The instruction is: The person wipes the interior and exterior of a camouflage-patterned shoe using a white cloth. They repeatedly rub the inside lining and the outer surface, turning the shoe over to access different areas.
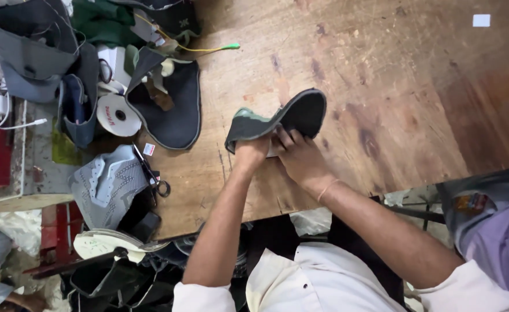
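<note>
White sleeves point(323, 283) fill the bottom of the frame, and two bare forearms reach up from them to the middle of the picture. Both hands meet on a dark shoe upper point(277, 120) with a green-grey edge, held just above the wooden table point(393, 75). At centre, the left hand point(251, 151) pinches the upper's lower left part, fingers closed on the fabric. Just right of it, the right hand point(300, 155) grips the rounded dark end from below, fingers pressed together on the material; a thin thread band sits on its wrist.

Toward the upper left lie another dark shoe upper point(173, 110), a white tape roll point(117, 115) and a heap of grey and green fabric pieces point(40, 40). Lower left, a grey knit upper point(107, 184) rests beside black scissors point(153, 173) at the table edge. A small white paper square point(481, 20) sits at the upper right.
</note>
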